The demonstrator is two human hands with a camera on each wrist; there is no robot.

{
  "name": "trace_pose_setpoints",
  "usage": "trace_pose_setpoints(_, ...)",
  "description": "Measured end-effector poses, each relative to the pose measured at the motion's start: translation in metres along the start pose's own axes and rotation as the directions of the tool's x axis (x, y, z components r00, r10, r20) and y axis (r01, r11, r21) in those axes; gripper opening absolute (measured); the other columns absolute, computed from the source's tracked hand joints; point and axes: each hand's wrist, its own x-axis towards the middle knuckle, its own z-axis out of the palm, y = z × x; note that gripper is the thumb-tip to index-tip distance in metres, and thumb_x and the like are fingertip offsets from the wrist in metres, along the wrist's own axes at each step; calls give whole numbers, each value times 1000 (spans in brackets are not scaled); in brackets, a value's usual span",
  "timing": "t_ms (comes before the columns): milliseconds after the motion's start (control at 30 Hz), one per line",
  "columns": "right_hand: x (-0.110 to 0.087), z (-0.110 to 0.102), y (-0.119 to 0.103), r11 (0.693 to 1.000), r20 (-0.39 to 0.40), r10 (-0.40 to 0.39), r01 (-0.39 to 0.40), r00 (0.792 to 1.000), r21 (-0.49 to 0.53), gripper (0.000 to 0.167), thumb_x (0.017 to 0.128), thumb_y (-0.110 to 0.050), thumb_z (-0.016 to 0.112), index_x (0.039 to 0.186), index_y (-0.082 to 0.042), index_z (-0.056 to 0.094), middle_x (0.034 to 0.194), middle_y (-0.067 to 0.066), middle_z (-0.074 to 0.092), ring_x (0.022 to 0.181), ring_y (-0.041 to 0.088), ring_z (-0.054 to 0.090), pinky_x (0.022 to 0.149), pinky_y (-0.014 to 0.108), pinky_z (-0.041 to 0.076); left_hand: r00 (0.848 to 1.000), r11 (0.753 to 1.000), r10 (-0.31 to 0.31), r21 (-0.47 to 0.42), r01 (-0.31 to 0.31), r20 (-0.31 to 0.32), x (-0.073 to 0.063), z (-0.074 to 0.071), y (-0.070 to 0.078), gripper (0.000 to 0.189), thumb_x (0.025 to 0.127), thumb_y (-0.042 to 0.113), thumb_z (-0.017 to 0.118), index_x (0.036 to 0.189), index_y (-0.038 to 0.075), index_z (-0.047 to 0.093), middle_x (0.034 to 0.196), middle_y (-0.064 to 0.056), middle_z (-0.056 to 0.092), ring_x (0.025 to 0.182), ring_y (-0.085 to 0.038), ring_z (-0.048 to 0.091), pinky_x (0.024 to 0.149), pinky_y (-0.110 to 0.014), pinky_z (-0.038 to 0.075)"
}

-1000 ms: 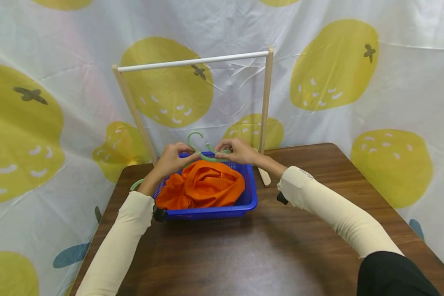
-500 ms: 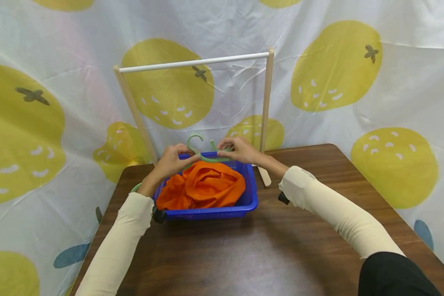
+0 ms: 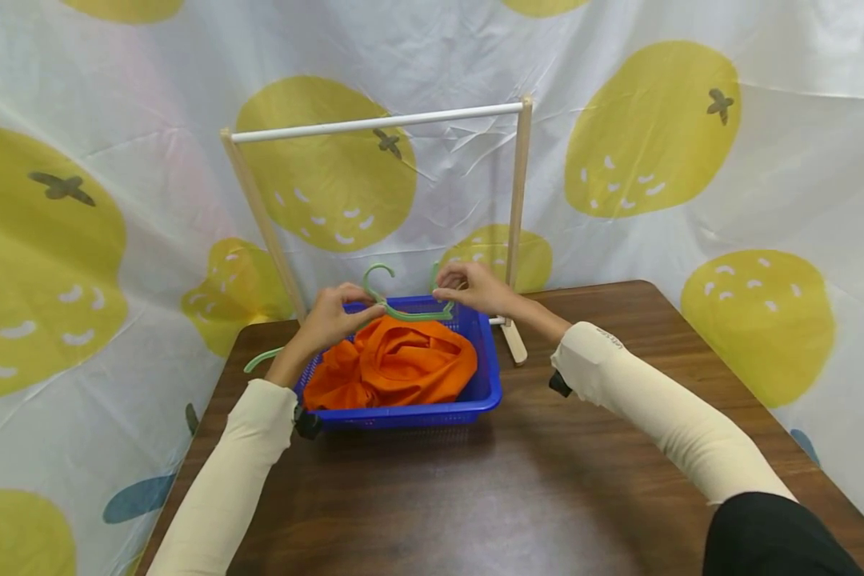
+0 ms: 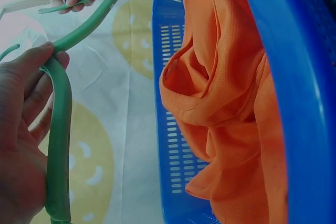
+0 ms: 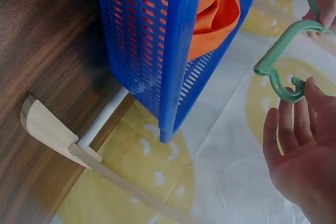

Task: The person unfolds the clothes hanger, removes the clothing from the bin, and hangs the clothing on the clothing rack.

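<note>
A green folding clothes hanger (image 3: 418, 316) is held above the back of a blue basket (image 3: 410, 414). My left hand (image 3: 334, 317) pinches it at the middle, just below the hook, with one hanger arm running back along the palm in the left wrist view. My right hand (image 3: 478, 290) pinches a thin hinged piece (image 5: 283, 92) at the hanger's other end between thumb and fingers. Inside the basket lies a bunched orange cloth garment (image 3: 418, 360), its kind hidden by the folds. Neither hand touches the cloth.
A small wooden rack with a white rod (image 3: 378, 123) stands behind the basket, one foot (image 3: 514, 344) resting to its right. The brown wooden table (image 3: 583, 480) ends at a patterned curtain (image 3: 634, 240) around the back and sides.
My right hand has shifted slightly to the right. The hinged piece in it has swung away from the hook, out to the hanger's right end. My left hand has barely moved.
</note>
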Motion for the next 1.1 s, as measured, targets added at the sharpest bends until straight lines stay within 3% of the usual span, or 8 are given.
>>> trace_pose_setpoints(133,0,-4,1,1000,-4,-26,26,1000,-6,15,96,-10,76,106,0,71,95,10,76,90,25,72,83,38,60,1000,1000,-3,-17,3,-13,-1,0,-1,16,92,20,82,99,5,82,102,-10,75,101,-26,67,93,-56,54)
trace_pose_setpoints(300,2,-8,4,999,-8,-39,39,999,-7,12,96,-11,76,103,-3,71,95,10,76,90,23,72,82,37,60,999,1000,-20,-15,20,-26,-2,-2,-2,17,92,24,82,98,7,82,103,-7,74,100,-23,67,91,-46,55)
trace_pose_setpoints(567,-1,-16,8,1000,-23,9,-9,1000,-2,13,95,-12,77,100,-2,71,95,11,77,89,24,74,83,36,60,998,999,-37,-33,35,-44,-6,-5,-5,19,91,23,83,100,7,83,103,-8,75,102,-24,67,94,-46,54)
trace_pose_setpoints(833,-9,-22,14,989,-31,18,-13,999,147,30,93,-4,78,114,4,59,94,17,78,89,31,76,78,31,60,997,998,-43,-44,40,-58,-10,-8,-7,21,90,21,84,101,3,82,104,-11,75,102,-27,67,93,-52,54)
trace_pose_setpoints(1000,-16,-28,19,981,-24,45,-40,999,192,29,92,-3,78,112,6,59,95,19,76,83,22,76,71,31,60,997,997,-28,-75,23,-66,-11,-10,-8,20,90,20,84,101,3,82,105,-12,75,101,-28,66,92,-61,53)
trace_pose_setpoints(1100,-19,-31,20,981,-32,61,-54,998,184,26,91,-5,80,108,3,62,97,19,73,77,16,75,73,38,61,998,996,-24,-83,19,-61,-13,-12,-8,19,91,20,83,103,4,83,105,-11,75,102,-26,66,91,-58,54)
